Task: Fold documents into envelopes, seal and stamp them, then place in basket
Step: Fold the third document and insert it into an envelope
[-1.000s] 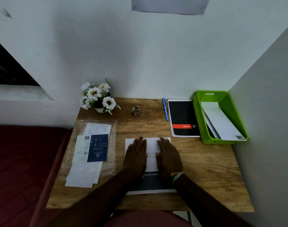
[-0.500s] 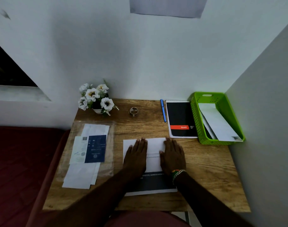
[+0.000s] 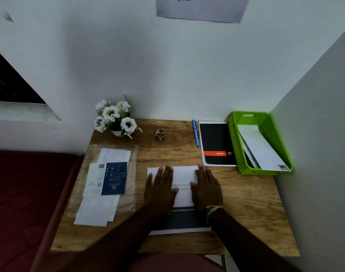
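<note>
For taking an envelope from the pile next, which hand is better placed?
Left. The left hand lies nearer the envelope pile; the right hand would have to cross over it and the document.

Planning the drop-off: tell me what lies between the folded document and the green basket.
The notebook lies beside the basket, left of it, off the direct line. Only bare table separates the document, pressed by both hands, from the basket's near wall.

Matt wood-grain table [image 3: 246,203], perforated glossy plastic basket [image 3: 234,146], paper document [image 3: 184,174].
</note>
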Tool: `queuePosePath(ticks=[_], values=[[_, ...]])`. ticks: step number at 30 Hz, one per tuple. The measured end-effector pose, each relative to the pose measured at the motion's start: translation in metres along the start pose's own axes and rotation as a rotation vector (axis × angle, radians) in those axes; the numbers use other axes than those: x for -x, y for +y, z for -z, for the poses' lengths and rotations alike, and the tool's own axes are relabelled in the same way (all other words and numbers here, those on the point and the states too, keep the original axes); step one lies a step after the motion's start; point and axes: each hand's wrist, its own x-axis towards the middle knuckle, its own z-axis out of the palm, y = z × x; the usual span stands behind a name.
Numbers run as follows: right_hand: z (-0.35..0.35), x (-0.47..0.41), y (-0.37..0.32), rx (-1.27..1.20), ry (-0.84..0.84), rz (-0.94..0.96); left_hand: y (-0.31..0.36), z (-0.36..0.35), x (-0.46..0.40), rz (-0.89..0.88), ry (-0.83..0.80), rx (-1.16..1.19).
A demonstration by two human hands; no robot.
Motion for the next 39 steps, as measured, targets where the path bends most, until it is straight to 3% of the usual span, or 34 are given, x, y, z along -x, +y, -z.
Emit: queuePosePath(ticks=[5, 9, 17, 23, 31, 39], values=[[0.002, -0.001, -0.003, -0.01, 0.003, -0.005, -0.024, -0.003, 0.005, 0.095, 0.053, 0.03], [0.004, 0.0, -0.005, 0.001, -0.017, -0.013, -0.004, 0.003, 0.003, 0.157, 0.05, 0.07], [0.024, -0.013, -0.017, -0.011, -0.079, -0.031, 0.007, 0.02, -0.019, -0.027, 0.119, 0.053], [0.036, -0.025, -0.028, 0.074, -0.023, 0.091, 0.0, 0.027, -0.02, 0.015, 0.135, 0.119], [0.048, -0.04, -0.034, 0.06, -0.026, 0.094, 0.0, 0.044, -0.02, 0.067, 0.037, 0.09], [0.064, -0.033, -0.036, -0.3, -0.075, 0.016, -0.001, 0.06, -0.025, 0.045, 0.231, 0.383]])
